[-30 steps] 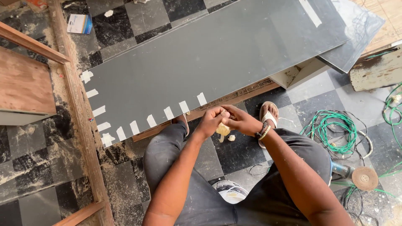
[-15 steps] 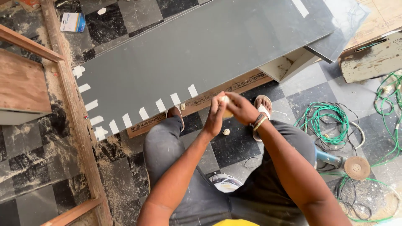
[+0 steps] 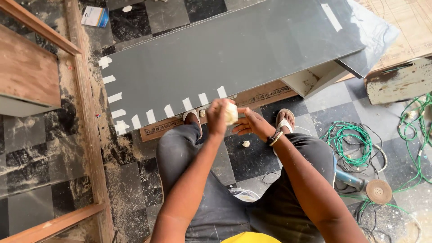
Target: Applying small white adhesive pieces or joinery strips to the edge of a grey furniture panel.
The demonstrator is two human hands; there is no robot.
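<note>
My left hand [image 3: 217,116] is closed around a cream roll of masking tape [image 3: 231,113], held just in front of the near edge of a large grey laminate panel [image 3: 234,49]. My right hand [image 3: 251,123] is beside the roll, fingers spread and pointing at it, with a beaded band on the wrist. Several short strips of white tape [image 3: 167,110] run along the panel's near edge and its left end. Both my sandalled feet [image 3: 283,120] rest under the panel's edge. A small crumpled bit of tape [image 3: 245,144] lies on the floor between my knees.
Wooden frame rails [image 3: 87,121] and a brown board [image 3: 27,72] lie at left on sawdust-covered checkered tiles. Green cable coils [image 3: 355,137] and an angle grinder [image 3: 373,189] sit at right. A worn white board [image 3: 398,83] is at the right, and a small blue-and-white box [image 3: 94,17] at top left.
My left hand has lifted the tape roll up and a little left, nearer the panel's edge. My right hand has opened and drawn slightly away from the roll.
</note>
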